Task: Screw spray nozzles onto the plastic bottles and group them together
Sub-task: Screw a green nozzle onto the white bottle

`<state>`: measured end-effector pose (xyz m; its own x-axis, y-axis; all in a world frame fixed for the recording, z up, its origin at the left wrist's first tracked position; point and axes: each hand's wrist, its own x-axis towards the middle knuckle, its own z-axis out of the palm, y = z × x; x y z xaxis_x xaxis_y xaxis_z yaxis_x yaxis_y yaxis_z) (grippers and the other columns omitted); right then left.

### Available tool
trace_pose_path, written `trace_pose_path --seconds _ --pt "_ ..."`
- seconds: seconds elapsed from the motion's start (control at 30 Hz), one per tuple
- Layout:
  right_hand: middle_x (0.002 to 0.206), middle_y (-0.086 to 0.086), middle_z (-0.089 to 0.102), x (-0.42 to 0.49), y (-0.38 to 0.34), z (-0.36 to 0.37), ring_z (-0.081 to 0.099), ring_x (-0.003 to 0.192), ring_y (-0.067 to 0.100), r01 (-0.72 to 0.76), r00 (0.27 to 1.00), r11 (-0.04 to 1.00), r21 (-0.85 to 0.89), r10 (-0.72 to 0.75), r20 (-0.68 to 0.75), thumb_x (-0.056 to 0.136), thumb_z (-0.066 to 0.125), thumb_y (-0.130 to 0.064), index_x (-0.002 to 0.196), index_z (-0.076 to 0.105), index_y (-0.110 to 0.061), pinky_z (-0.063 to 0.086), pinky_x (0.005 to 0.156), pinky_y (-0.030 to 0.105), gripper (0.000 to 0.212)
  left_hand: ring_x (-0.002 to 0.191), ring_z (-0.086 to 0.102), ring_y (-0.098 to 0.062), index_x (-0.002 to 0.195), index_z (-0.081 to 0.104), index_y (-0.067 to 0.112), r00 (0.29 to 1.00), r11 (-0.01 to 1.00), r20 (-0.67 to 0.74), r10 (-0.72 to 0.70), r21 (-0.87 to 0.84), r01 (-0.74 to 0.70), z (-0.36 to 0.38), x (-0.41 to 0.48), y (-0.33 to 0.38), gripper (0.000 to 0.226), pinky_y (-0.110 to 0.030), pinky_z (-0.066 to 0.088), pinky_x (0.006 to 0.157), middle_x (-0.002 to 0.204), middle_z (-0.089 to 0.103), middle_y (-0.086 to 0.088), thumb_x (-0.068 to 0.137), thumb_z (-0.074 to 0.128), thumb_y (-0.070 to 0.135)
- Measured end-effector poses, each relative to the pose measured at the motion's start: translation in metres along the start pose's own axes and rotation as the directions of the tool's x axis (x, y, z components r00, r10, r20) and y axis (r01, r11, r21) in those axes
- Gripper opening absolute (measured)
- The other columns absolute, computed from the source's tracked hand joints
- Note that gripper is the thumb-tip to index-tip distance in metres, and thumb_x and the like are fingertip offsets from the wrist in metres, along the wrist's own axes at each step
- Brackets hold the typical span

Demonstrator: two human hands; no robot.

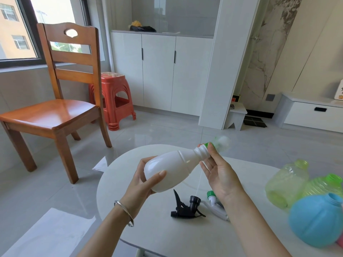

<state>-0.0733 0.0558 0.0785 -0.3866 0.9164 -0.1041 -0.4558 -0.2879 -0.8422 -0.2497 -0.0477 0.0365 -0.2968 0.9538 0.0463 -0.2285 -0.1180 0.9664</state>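
My left hand (146, 179) grips the fat base of a white plastic bottle (172, 168), held tilted above the white table (167, 234) with its neck pointing up and right. My right hand (216, 169) pinches the green collar of a white spray nozzle (220, 143) at the bottle's neck; the nozzle head is blurred. On the table below lie a black spray nozzle (185, 207) and a white nozzle with a green collar (215, 203), partly hidden by my right forearm.
At the table's right edge lie a yellow-green bottle (285, 182), a green ribbed bottle (323, 184) and a blue round bottle (317, 221). A wooden chair (55, 101) and a red plastic stool (117, 97) stand on the floor beyond the table.
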Motion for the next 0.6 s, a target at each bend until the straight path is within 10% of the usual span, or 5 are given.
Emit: trace_pose_path --seconds 0.33,0.6 --pt "0.115 -0.004 0.070 -0.005 0.029 0.021 0.063 0.111 0.012 0.047 0.976 0.912 -0.407 0.045 0.213 0.065 0.071 -0.053 0.113 0.066 -0.023 0.049 0.094 0.030 0.057 0.110 0.062 -0.028 0.118 0.054 0.024 0.998 0.986 -0.042 -0.055 -0.159 0.047 -0.006 0.005 0.000 0.068 -0.044 0.057 0.084 0.123 0.059 -0.006 0.056 0.077 0.042" --pt "0.117 -0.006 0.068 0.036 0.032 0.067 0.067 0.100 0.007 0.170 0.953 0.860 -0.481 -0.018 0.303 0.076 0.073 -0.034 0.119 0.060 -0.024 0.054 0.087 0.028 0.046 0.087 0.063 -0.007 0.120 0.044 0.032 0.968 0.874 -0.080 0.237 0.452 -0.177 -0.042 0.038 0.017 0.069 -0.016 0.052 0.058 0.110 0.056 0.005 0.064 0.079 0.049"
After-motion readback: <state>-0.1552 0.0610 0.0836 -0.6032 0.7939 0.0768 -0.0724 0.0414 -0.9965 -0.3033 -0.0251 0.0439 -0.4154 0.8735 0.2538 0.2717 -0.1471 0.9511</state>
